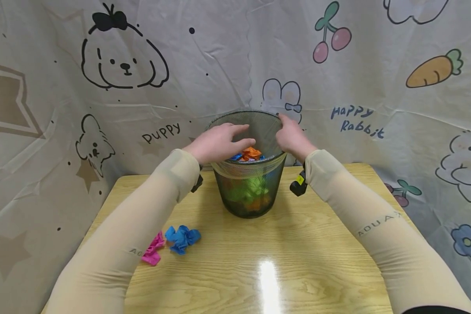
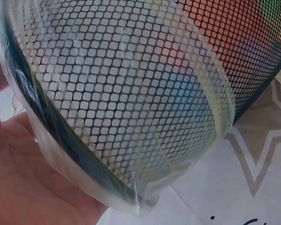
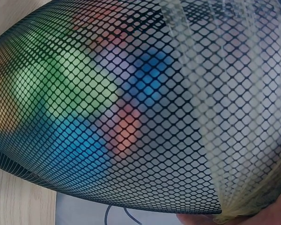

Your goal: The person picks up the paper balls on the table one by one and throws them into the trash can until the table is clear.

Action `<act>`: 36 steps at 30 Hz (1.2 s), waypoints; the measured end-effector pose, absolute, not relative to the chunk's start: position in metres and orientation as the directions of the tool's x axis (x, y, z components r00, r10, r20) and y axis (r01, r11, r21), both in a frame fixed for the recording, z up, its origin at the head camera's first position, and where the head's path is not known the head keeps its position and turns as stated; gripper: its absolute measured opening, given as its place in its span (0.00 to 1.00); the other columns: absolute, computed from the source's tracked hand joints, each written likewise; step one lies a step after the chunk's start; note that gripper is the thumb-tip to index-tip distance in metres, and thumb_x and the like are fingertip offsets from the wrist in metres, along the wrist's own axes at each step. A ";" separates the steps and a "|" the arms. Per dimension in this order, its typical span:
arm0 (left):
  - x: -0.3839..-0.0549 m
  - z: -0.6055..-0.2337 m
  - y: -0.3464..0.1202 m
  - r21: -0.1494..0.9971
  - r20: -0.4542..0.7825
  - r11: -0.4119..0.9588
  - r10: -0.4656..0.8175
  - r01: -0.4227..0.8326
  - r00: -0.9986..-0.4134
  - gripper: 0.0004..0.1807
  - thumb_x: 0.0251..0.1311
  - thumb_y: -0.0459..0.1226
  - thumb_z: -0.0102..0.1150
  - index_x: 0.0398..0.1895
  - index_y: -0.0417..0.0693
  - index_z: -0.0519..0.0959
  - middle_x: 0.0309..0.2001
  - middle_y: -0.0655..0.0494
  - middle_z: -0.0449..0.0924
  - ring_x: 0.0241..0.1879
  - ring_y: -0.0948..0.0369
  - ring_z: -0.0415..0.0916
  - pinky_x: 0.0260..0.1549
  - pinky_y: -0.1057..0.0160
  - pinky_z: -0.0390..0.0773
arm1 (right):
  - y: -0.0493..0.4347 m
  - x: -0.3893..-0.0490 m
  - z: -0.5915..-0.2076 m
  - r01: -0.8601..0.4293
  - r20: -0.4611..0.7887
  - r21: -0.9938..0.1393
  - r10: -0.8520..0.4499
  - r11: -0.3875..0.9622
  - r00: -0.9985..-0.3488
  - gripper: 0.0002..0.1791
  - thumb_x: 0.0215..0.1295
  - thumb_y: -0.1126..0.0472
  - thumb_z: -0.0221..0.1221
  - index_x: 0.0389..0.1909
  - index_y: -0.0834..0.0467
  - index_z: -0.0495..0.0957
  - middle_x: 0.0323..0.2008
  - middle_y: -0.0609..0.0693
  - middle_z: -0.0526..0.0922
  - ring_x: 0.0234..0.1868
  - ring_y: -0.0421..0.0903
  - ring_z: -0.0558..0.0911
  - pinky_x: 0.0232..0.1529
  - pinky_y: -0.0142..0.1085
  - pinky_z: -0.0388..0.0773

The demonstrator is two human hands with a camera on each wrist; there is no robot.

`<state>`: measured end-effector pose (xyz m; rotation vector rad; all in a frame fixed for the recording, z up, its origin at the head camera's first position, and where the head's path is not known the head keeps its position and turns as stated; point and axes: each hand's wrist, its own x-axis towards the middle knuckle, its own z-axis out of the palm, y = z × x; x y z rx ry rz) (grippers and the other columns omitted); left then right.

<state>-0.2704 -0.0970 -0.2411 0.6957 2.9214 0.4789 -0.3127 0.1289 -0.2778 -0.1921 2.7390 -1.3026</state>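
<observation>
A black mesh wastebasket (image 1: 275, 185) stands at the back of the table with a clear plastic liner (image 1: 215, 168) folded over its rim. Crumpled paper in several colours fills its lower part, an orange ball (image 1: 251, 153) on top. My left hand (image 1: 219, 141) is at the left of the rim, fingers and thumb extended over the opening; the left wrist view shows its palm beside the lined rim (image 2: 70, 145). On the opposite side, my right hand (image 1: 294, 137) grips the lined rim, its index finger along the edge. In the right wrist view most of that hand is hidden.
Two crumpled paper balls, one blue (image 1: 182, 239) and one pink (image 1: 153, 250), lie on the wooden table (image 1: 227, 270) at the front left. The left sleeve partly covers the pink one. A printed cloth (image 1: 219, 65) hangs close behind the wastebasket.
</observation>
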 end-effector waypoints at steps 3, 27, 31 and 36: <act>-0.271 -0.241 -0.099 0.328 -0.015 0.848 0.445 0.416 -0.896 0.40 0.73 0.65 0.41 0.82 0.58 0.58 0.78 0.48 0.58 0.76 0.50 0.56 0.72 0.47 0.58 | 0.129 -0.313 -0.279 -0.070 -0.038 -0.778 -0.159 0.624 -0.987 0.41 0.71 0.74 0.35 0.84 0.56 0.39 0.82 0.56 0.42 0.71 0.55 0.62 0.28 0.38 0.69; -0.267 -0.232 -0.154 0.329 0.096 0.859 0.383 0.392 -0.919 0.41 0.74 0.65 0.37 0.84 0.61 0.48 0.81 0.47 0.49 0.78 0.45 0.47 0.73 0.40 0.50 | 0.128 -0.314 -0.279 -0.071 -0.035 -0.777 -0.154 0.626 -0.987 0.41 0.70 0.74 0.35 0.84 0.56 0.39 0.82 0.57 0.43 0.66 0.55 0.67 0.26 0.37 0.68; -0.266 -0.231 -0.168 0.342 0.097 0.861 0.365 0.375 -0.926 0.42 0.74 0.66 0.37 0.84 0.62 0.45 0.81 0.46 0.47 0.79 0.44 0.46 0.73 0.38 0.49 | 0.128 -0.313 -0.279 -0.069 -0.035 -0.780 -0.154 0.622 -0.987 0.41 0.70 0.73 0.35 0.84 0.55 0.39 0.82 0.57 0.43 0.55 0.57 0.72 0.25 0.35 0.68; -0.263 -0.233 -0.186 0.356 0.100 0.870 0.327 0.341 -0.940 0.43 0.73 0.67 0.36 0.84 0.64 0.43 0.82 0.46 0.44 0.78 0.43 0.45 0.72 0.36 0.49 | 0.128 -0.314 -0.279 -0.073 -0.032 -0.779 -0.155 0.622 -0.987 0.41 0.70 0.73 0.35 0.84 0.56 0.39 0.82 0.56 0.43 0.59 0.54 0.71 0.24 0.35 0.67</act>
